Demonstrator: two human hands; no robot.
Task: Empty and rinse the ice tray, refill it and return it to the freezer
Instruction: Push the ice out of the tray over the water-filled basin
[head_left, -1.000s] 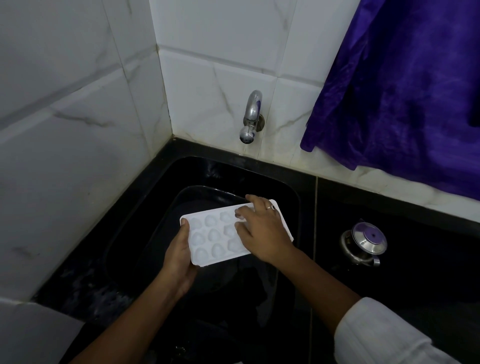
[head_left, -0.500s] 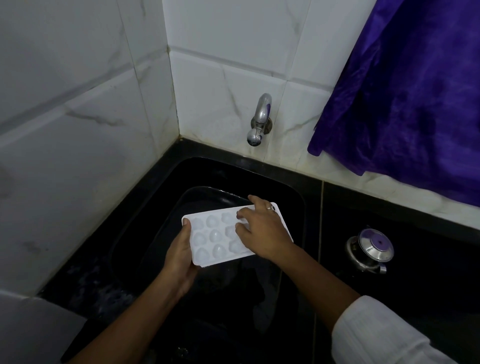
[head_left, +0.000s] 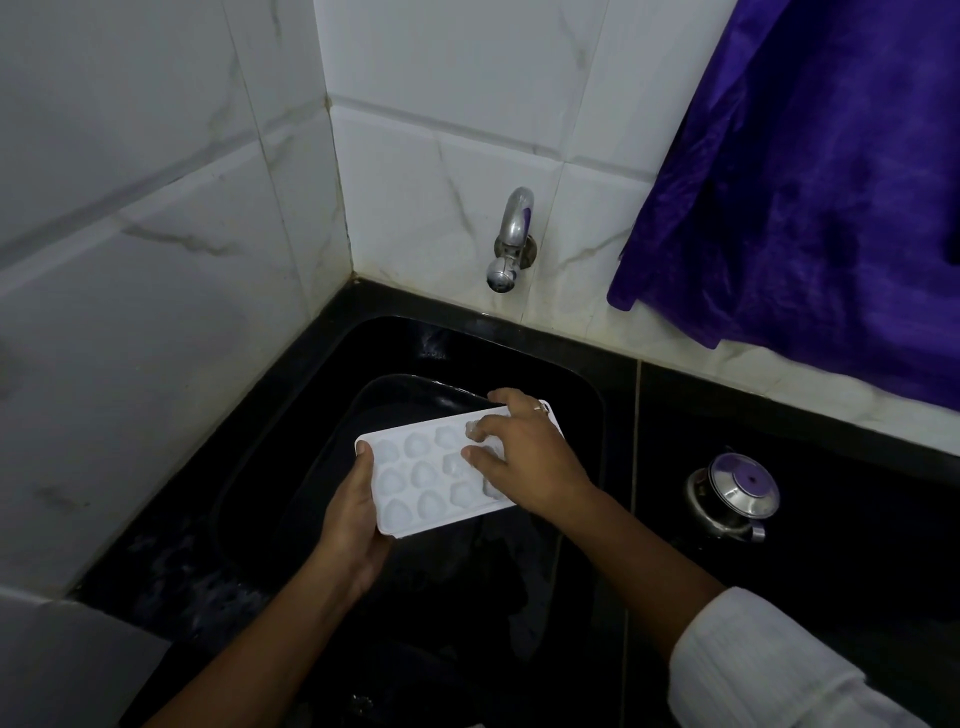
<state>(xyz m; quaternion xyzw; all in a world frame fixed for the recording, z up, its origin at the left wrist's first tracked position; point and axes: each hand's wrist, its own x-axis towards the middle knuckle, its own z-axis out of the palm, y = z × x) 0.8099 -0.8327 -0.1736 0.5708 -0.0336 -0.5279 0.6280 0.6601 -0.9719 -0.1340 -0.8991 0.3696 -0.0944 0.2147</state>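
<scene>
A white ice tray (head_left: 423, 480) with rounded cells is held face up above the black sink (head_left: 582, 395). My left hand (head_left: 350, 525) grips its near left end, thumb on the rim. My right hand (head_left: 524, 457) lies over the tray's right part with bent fingers whose tips are in the cells; a small piece of ice shows at one fingertip. The chrome tap (head_left: 511, 241) juts from the tiled wall above the sink, and no water runs from it.
A dark basin (head_left: 395, 389) sits inside the sink under the tray. A steel lidded pot with a purple knob (head_left: 735, 493) stands on the black counter to the right. A purple cloth (head_left: 810, 182) hangs at the upper right. White tiled walls close the left and back.
The tray and both hands stay in about the same place. The fingers of my right hand have shifted slightly over the cells.
</scene>
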